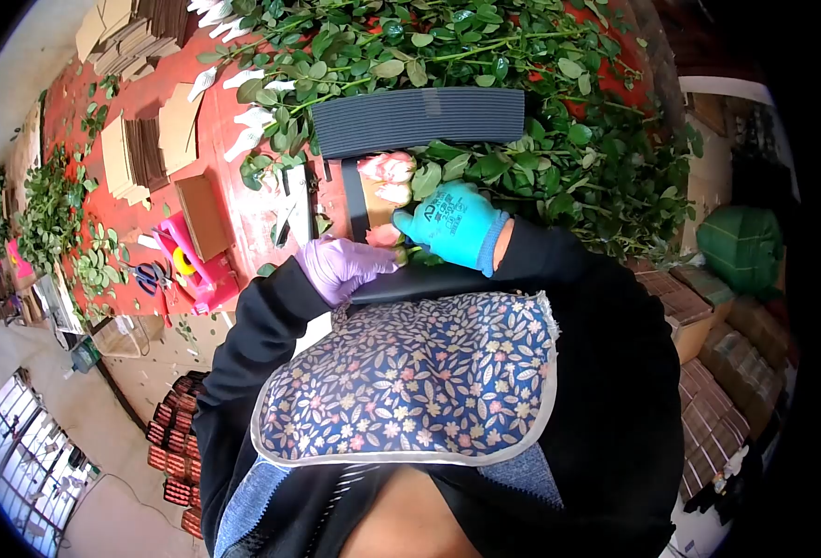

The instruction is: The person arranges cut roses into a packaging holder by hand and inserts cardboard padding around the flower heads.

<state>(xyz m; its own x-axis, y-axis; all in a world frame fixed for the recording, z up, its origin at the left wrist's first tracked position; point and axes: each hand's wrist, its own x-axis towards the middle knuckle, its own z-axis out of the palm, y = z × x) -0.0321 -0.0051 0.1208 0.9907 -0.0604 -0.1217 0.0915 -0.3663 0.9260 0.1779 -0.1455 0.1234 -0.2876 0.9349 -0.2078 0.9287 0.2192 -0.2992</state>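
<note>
Currently, the left hand (347,268), in a purple glove, is reaching in at the middle of the frame, its fingers bunching narrowly beside the lowest rose (381,235). The right hand (453,226), in a blue glove, is curling just right of it, the thumb nearing the same flower; I am not managing to tell whether either is gripping it. Dark print is showing on the back of the blue glove, large letters above smaller lines, but it is sitting too tilted and small for sure reading.

Two more roses (387,177) are lying just above the hands, against brown card (378,206). A dark ribbed strip (420,123) is spanning the upper middle, with leafy stems (559,181) spreading above and to its right. Left of the roses, a white tool (296,200) is lying on the red surface (170,100).

Farther left, scissors (150,277) are lying beside a pink dispenser (207,279), which is carrying a yellow roll (183,261). Cardboard pieces (134,160) are standing in the upper left, and white-sleeved buds (249,133) are pointing out between them and the strip. A flowered apron (406,386) is filling the lower middle.
</note>
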